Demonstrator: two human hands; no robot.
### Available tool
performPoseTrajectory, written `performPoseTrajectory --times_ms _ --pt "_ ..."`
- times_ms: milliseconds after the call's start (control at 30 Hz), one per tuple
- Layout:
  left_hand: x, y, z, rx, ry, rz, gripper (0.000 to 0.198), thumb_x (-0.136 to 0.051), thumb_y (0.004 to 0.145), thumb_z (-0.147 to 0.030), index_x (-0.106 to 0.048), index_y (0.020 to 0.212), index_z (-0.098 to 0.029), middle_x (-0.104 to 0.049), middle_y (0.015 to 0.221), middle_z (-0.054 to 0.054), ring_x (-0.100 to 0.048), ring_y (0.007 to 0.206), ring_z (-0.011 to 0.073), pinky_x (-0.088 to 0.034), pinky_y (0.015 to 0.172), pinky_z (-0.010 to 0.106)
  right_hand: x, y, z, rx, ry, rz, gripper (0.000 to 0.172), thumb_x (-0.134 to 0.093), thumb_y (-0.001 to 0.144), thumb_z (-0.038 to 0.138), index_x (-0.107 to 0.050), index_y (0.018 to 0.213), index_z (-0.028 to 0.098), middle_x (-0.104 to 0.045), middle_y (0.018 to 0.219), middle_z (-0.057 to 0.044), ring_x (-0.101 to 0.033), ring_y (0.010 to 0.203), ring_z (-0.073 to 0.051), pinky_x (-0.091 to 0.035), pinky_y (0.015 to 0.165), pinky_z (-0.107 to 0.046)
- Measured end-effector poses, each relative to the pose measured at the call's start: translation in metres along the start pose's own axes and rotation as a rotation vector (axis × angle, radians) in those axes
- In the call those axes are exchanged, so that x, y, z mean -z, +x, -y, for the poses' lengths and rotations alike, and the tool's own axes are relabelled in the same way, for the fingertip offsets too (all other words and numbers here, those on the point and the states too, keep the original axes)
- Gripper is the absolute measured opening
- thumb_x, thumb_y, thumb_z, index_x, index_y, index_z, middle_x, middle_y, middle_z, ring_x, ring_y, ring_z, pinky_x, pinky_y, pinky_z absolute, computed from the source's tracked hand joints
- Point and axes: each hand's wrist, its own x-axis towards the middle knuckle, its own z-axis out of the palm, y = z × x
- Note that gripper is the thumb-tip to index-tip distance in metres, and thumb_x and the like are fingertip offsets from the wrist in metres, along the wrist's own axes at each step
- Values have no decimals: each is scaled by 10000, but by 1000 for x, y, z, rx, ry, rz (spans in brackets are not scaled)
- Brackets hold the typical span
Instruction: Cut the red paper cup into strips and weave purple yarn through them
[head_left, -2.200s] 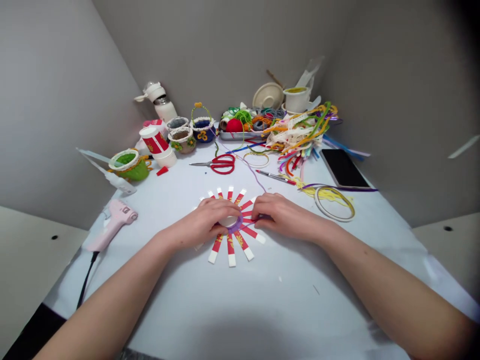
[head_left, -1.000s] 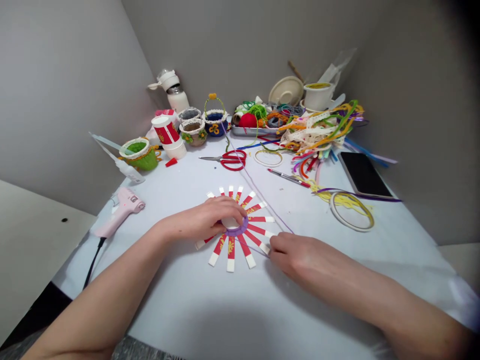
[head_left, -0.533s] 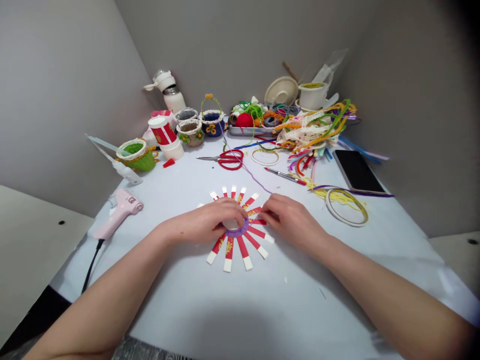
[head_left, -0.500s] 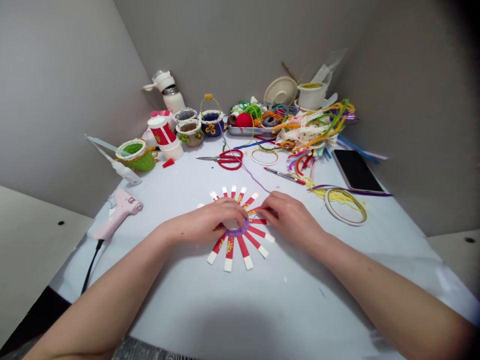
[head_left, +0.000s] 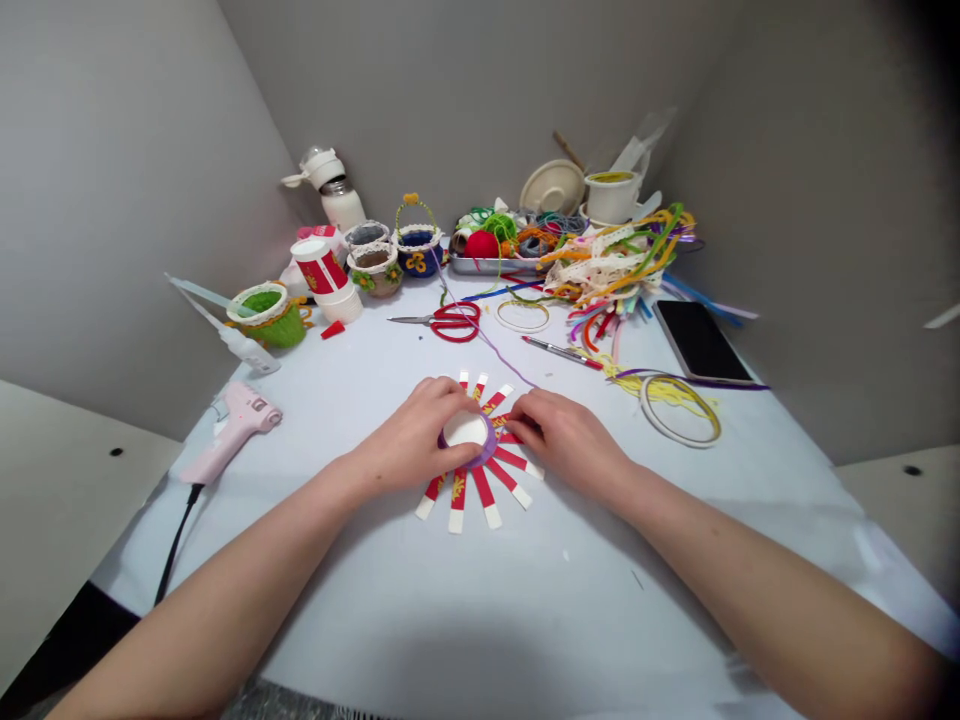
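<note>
A paper cup cut into red-and-white strips (head_left: 486,494) lies splayed flat like a sun on the table in front of me. Purple yarn (head_left: 489,440) is wound round its white round base (head_left: 463,431). My left hand (head_left: 424,430) grips the cup from the left, thumb and fingers curved on either side of the base and covering the left strips. At the right-hand strips, my right hand (head_left: 559,430) is closed in a pinch on the purple yarn. That yarn strand (head_left: 491,345) runs back across the table to the blue basket (head_left: 420,250).
Red-handled scissors (head_left: 454,320), a pen (head_left: 562,352) and tape rolls (head_left: 681,410) lie beyond my hands. A pink glue gun (head_left: 234,430) is at left, a phone (head_left: 701,342) at right. Small baskets, stacked cups (head_left: 326,275), a yarn tray (head_left: 480,266) and ribbons (head_left: 615,260) stand behind.
My left hand has shifted its hold: the thumb and fingers have spread apart, uncovering the white base. My right hand stays pinched by the right-hand strips. The view has shifted slightly.
</note>
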Motion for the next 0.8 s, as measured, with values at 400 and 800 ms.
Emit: performPoseTrajectory --times_ms 400,800 --pt "-7 -3 -10 0 196 70 229 -633 911 -320 -669 1064 -154 -634 1110 132 -596 1043 299 -509 907 447 18 -7 -1 37 -23 31 137 -573 941 168 -697 884 176 -636 937 -67 -592 915 -195 -435 794 -290" --pt "23 -6 5 -216 66 250 308 -527 947 -89 -633 1217 -192 -630 1290 97 -574 1202 246 -465 1044 405 42 -30 9 341 31 220 243 -511 928 91 -716 864 206 -632 848 -42 -586 761 -161 -441 690 -263"
